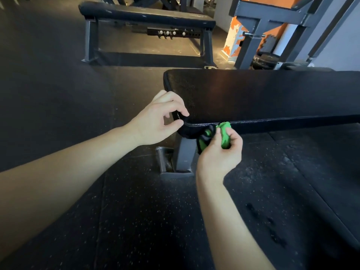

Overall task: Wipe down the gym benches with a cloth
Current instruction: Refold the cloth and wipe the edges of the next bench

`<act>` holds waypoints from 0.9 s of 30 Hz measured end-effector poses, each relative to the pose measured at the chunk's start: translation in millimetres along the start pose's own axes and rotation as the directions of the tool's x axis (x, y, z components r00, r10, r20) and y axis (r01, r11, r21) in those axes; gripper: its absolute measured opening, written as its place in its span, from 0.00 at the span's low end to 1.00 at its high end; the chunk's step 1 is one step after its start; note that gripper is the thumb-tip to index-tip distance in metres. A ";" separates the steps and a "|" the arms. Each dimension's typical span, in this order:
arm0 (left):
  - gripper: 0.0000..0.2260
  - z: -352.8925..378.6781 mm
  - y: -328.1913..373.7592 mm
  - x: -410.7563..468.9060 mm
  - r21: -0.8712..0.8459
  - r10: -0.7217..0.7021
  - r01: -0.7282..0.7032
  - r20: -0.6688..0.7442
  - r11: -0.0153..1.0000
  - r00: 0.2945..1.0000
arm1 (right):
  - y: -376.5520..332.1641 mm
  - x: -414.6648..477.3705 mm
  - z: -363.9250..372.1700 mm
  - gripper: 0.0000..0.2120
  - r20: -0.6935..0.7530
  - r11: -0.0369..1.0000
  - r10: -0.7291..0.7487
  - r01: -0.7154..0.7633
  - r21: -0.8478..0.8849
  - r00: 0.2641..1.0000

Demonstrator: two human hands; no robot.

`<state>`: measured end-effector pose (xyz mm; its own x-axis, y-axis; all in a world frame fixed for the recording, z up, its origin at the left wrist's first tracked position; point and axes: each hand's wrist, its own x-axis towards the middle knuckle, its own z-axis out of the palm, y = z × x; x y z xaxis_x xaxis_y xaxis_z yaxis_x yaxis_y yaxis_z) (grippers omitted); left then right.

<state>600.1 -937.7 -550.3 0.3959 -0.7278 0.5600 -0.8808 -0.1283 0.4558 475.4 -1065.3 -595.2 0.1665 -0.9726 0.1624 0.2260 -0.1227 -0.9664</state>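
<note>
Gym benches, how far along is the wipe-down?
Done: nothing I can confirm; no wiped patch shows. In hand: the right hand grips the green cloth against the near bench at its front edge, left hand holding its corner. Left: likely the rest of that pad, and the far bench.

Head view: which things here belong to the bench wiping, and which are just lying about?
Job: green cloth, gripped by right hand; near bench, its corner pinched by left hand; far bench.
Lying about: weight plate; blue frame.
</note>
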 end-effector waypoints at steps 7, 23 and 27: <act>0.14 -0.1 2.2 -9.0 0.012 0.024 -0.024 -0.006 1.000 1.000 | 11.2 -50.2 8.9 0.06 0.236 0.993 0.109 -0.114 0.009 0.966; 0.03 -15.9 8.5 -41.9 -0.083 -0.220 0.228 0.103 0.970 0.970 | -1.9 -64.5 9.8 0.06 0.275 0.958 0.272 -0.288 0.017 0.922; 0.08 -24.3 10.7 -47.3 -0.146 -0.296 0.320 0.166 0.936 0.941 | -11.7 -76.0 7.4 0.08 0.415 0.940 0.275 -0.333 0.071 0.867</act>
<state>578.2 -888.4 -555.1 0.5896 -0.7587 0.2770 -0.6600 -0.2550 0.7066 467.1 -988.5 -594.8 0.6054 -0.7948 -0.0426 0.2257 0.2227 -0.9484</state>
